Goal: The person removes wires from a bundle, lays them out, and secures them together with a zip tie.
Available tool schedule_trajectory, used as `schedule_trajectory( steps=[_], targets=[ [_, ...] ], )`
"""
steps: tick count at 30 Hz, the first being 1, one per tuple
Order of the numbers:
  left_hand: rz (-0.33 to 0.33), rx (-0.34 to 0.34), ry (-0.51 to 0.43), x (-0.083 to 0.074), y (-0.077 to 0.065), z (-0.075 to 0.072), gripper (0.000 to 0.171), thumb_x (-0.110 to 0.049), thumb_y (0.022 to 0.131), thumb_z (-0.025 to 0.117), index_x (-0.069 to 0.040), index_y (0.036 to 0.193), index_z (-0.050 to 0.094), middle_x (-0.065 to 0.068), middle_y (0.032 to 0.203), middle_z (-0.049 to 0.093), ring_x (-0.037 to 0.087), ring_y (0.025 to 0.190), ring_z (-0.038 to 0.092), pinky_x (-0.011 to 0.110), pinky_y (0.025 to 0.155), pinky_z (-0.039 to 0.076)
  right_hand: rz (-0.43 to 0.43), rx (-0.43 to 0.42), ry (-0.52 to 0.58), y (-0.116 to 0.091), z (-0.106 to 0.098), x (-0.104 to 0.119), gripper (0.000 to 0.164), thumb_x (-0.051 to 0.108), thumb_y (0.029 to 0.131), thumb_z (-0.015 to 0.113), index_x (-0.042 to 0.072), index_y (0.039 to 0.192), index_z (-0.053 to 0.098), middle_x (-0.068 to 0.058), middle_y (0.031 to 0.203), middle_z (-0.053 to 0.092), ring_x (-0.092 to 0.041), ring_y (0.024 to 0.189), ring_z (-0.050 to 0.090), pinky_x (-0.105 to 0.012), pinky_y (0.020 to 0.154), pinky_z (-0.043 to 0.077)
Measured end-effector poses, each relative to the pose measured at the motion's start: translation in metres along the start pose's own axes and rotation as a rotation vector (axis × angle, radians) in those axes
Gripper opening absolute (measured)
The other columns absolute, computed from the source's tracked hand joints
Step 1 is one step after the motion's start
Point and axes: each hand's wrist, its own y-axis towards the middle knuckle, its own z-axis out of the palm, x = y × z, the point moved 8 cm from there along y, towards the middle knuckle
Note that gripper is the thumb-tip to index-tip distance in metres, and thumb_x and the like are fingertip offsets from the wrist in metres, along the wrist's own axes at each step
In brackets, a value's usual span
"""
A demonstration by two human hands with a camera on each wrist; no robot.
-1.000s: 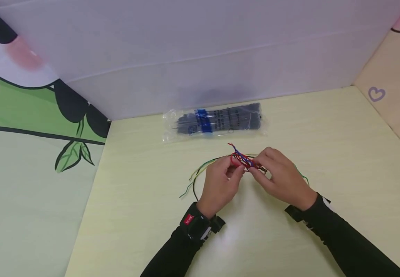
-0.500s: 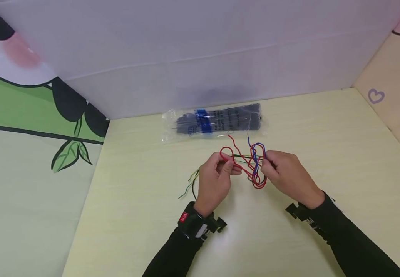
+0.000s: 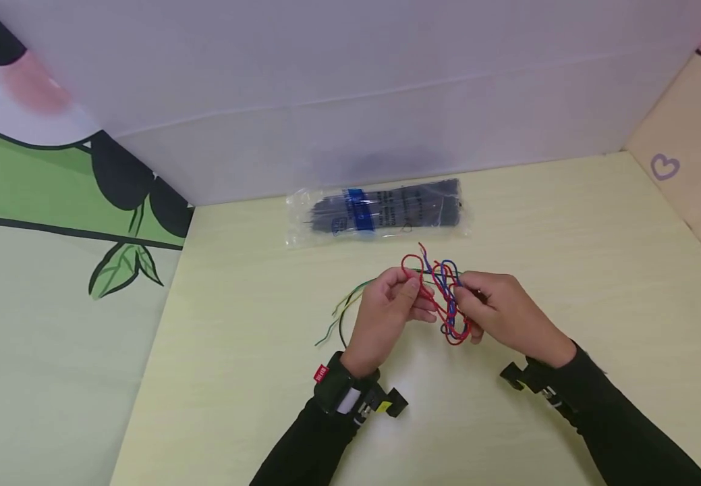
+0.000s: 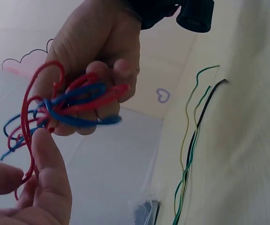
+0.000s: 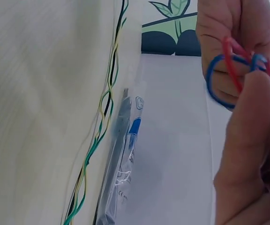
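Above the table, both hands work at a tangle of a red wire (image 3: pixel 452 341) and a blue wire (image 4: pixel 86 123). My left hand (image 3: pixel 380 317) pinches a loop of the red wire between thumb and index finger, its other fingers spread loosely. In the left wrist view, that red strand runs from the pinch up to the folded loops. My right hand (image 3: pixel 505 314) grips the red and blue loops at their right side, thumb in front. Its fingertips are partly hidden behind the bundle. Loose loops and free ends stick out at top and bottom.
Behind the hands, green, yellow and black wires (image 4: pixel 187 164) lie along the table (image 3: pixel 253 378), loosely twisted together. A clear plastic bag of dark grey strips with a blue band (image 3: pixel 386 208) lies at the back by the pale wall (image 3: pixel 356 148).
The bunched wires have been spread into larger loops. The right hand has moved right and slightly down, turning the bundle upright; the left hand has shifted slightly left, then back right.
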Motion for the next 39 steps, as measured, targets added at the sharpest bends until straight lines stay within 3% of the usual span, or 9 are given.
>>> schedule_trajectory(
  steps=[6,11,15,18,22,25,28,32,39],
  targets=[
    [0.072,-0.07,0.31,-0.003,-0.001,0.002,0.029,-0.033,0.095,0.065,-0.009,0.112,0.067,0.012,0.097,0.071,0.013,0.078,0.066,0.027,0.064,0.056,-0.01,-0.105,-0.054,0.002,-0.004,0.0,0.027,0.017,0.101,0.051,0.018,0.074,0.053,0.007,0.062,0.059,-0.003,0.051,0.062,-0.025,0.048,0.046],
    [0.113,-0.126,0.509,-0.011,-0.004,0.001,0.013,-0.026,0.091,0.068,-0.015,0.096,0.07,-0.001,0.082,0.069,0.01,0.072,0.062,0.023,0.062,0.049,-0.056,-0.179,-0.111,0.002,-0.009,0.006,0.028,0.017,0.1,0.053,0.022,0.072,0.052,0.011,0.065,0.058,0.001,0.054,0.061,-0.023,0.048,0.042],
    [0.107,-0.101,0.652,-0.013,-0.005,0.006,0.005,-0.02,0.089,0.066,-0.016,0.089,0.069,-0.005,0.074,0.067,0.006,0.064,0.058,0.02,0.055,0.044,-0.092,-0.245,-0.161,0.001,-0.013,0.01,0.027,0.016,0.099,0.055,0.021,0.073,0.054,0.013,0.069,0.057,0.004,0.059,0.061,-0.02,0.05,0.043],
    [0.18,-0.101,0.815,-0.018,-0.006,0.011,0.005,-0.017,0.086,0.063,-0.017,0.083,0.068,-0.008,0.066,0.061,0.004,0.057,0.051,0.018,0.049,0.037,-0.122,-0.339,-0.199,0.0,-0.019,0.013,0.025,0.014,0.098,0.057,0.019,0.074,0.058,0.012,0.071,0.058,0.005,0.062,0.059,-0.016,0.052,0.043],
    [0.306,-0.105,1.023,-0.024,-0.012,0.012,0.014,-0.01,0.082,0.059,-0.017,0.07,0.061,-0.008,0.057,0.047,0.004,0.052,0.039,0.017,0.047,0.027,-0.107,-0.569,-0.155,-0.005,-0.052,0.008,0.025,0.01,0.097,0.057,0.01,0.072,0.06,0.004,0.07,0.061,0.008,0.06,0.06,-0.012,0.048,0.042],
    [0.322,-0.114,1.063,-0.024,-0.017,0.002,0.021,-0.005,0.083,0.058,-0.017,0.066,0.059,-0.009,0.056,0.041,0.004,0.052,0.034,0.017,0.048,0.023,0.001,-0.679,-0.152,-0.012,-0.091,-0.005,0.028,0.016,0.098,0.055,0.006,0.072,0.061,-0.003,0.066,0.064,0.012,0.054,0.06,-0.014,0.044,0.04],
    [0.3,-0.147,1.03,-0.024,-0.018,-0.011,0.024,-0.005,0.085,0.058,-0.017,0.065,0.058,-0.009,0.055,0.038,0.005,0.052,0.033,0.018,0.05,0.021,0.104,-0.634,-0.323,-0.014,-0.119,-0.019,0.033,0.022,0.099,0.052,0.005,0.073,0.062,-0.008,0.063,0.066,0.002,0.051,0.059,-0.022,0.044,0.036],
    [0.286,-0.162,0.999,-0.025,-0.017,-0.016,0.023,-0.009,0.088,0.056,-0.019,0.068,0.059,-0.01,0.056,0.04,0.006,0.055,0.036,0.018,0.051,0.024,0.176,-0.486,-0.604,-0.018,-0.134,-0.046,0.031,0.016,0.098,0.054,-0.002,0.073,0.059,-0.013,0.058,0.056,-0.023,0.053,0.049,-0.031,0.046,0.029],
    [0.261,-0.149,0.976,-0.022,-0.017,-0.017,0.02,-0.01,0.089,0.057,-0.02,0.073,0.064,-0.011,0.057,0.045,0.006,0.055,0.039,0.018,0.052,0.026,0.291,-0.29,-0.712,-0.029,-0.129,-0.098,0.024,0.008,0.09,0.063,-0.004,0.07,0.056,-0.013,0.057,0.049,-0.027,0.051,0.043,-0.035,0.044,0.03]
  ],
)
